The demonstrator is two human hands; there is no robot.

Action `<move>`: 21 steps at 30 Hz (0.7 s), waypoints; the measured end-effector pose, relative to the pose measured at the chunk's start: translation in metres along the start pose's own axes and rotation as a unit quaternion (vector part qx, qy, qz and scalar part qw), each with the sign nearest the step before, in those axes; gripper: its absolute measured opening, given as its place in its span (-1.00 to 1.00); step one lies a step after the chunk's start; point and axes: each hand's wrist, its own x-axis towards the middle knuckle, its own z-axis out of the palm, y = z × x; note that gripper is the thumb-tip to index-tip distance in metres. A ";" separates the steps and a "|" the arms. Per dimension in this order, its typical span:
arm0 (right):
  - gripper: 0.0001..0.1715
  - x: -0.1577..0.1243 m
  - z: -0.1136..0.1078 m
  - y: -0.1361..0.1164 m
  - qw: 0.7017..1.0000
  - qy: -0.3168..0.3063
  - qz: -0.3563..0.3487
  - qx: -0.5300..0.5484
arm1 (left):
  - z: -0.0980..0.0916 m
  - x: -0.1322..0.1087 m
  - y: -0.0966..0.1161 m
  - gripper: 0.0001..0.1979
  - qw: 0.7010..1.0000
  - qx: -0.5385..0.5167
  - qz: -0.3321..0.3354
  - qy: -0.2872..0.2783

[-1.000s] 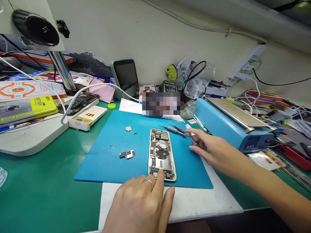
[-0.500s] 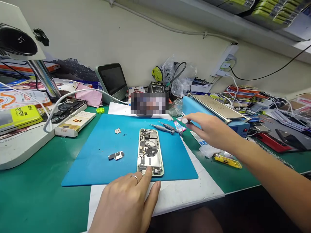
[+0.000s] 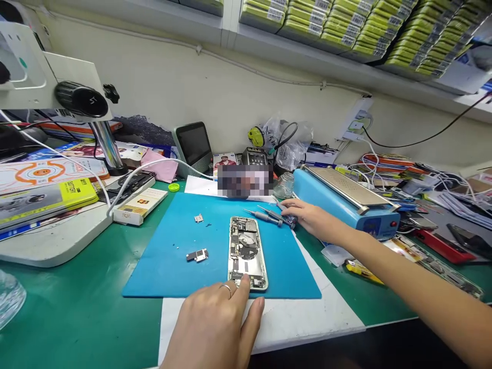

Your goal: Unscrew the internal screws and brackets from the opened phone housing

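An opened phone [image 3: 246, 251] with its insides showing lies on a blue mat [image 3: 172, 266]. My left hand [image 3: 215, 328] rests at the phone's near end, one finger pressing on its bottom edge, the other fingers loosely spread. Out to the right, my right hand [image 3: 311, 218] reaches across the mat's far right corner, and its fingers lie on the grey screwdrivers [image 3: 269, 215] there. Whether they grip one is unclear. A small metal bracket [image 3: 197, 254] and another little part [image 3: 199, 218] lie loose on the mat.
A blue heating machine [image 3: 346, 197] stands to the right of the mat. A microscope stand [image 3: 57, 225] and boxes fill the left. A small screen [image 3: 192, 146], a glass jar [image 3: 285, 184] and bagged cables sit at the back. Cables and phones crowd the far right.
My right hand has come down from beside the blue machine onto the screwdrivers at the mat's corner. The left hand stays on the phone's end. The camera has tilted up.
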 end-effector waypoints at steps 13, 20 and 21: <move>-0.58 0.027 -0.020 -0.055 0.997 -0.037 0.056 0.022 | 0.005 0.000 0.000 -0.70 1.000 -0.007 0.001 0.004; -0.64 0.039 -0.007 -0.074 0.994 -0.017 0.091 -0.063 | 0.004 0.002 0.001 -0.68 1.000 -0.011 0.004 0.010; -0.64 0.040 -0.006 -0.076 0.993 -0.016 0.094 -0.073 | 0.004 0.002 0.001 -0.69 1.000 -0.011 0.003 0.010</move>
